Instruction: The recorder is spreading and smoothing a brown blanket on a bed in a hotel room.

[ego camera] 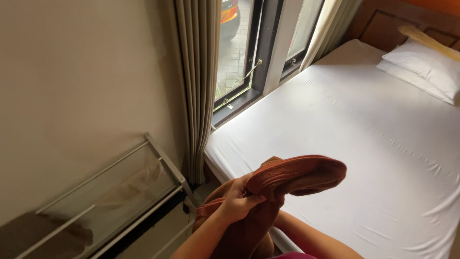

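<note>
A metal rack (120,192) stands lower left, a beige curtain (199,86) hangs at centre top, and a white bed (364,134) with pillows (424,67) fills the right. Bottom centre, the left hand (237,199) fingers grip a rust-brown towel (297,175); the right hand is hidden beneath it.

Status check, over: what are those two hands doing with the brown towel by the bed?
Left hand gripping brown towel, bunched, held up over white bed edge. Right hand hidden behind towel, grip unclear. Metal rack off to the left, nothing blocking.

One towel (292,180), two pillows (421,69) (stacked), one bed (364,144).
</note>
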